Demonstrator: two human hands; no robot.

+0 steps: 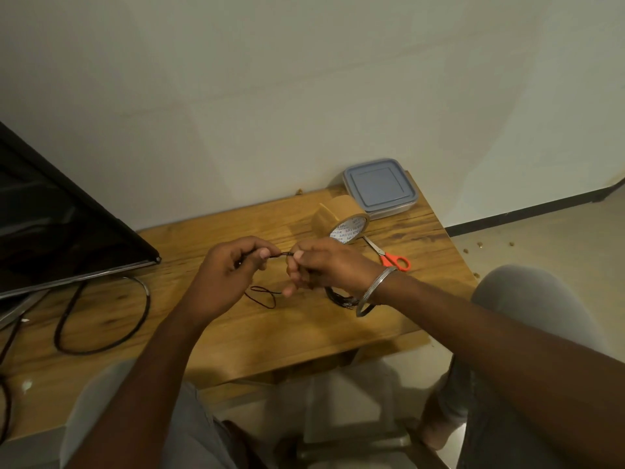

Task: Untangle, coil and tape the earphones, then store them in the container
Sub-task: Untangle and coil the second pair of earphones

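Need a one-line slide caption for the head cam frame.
The left hand and right hand pinch a black earphone cord above a wooden table; tape roll, orange-handled scissors and lidded container sit behind.

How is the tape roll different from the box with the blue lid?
The tape roll is round and brown; the box is square and blue-grey. The tape roll stands on edge; the box lies flat, lid on. Both sit on the wooden table, untouched.
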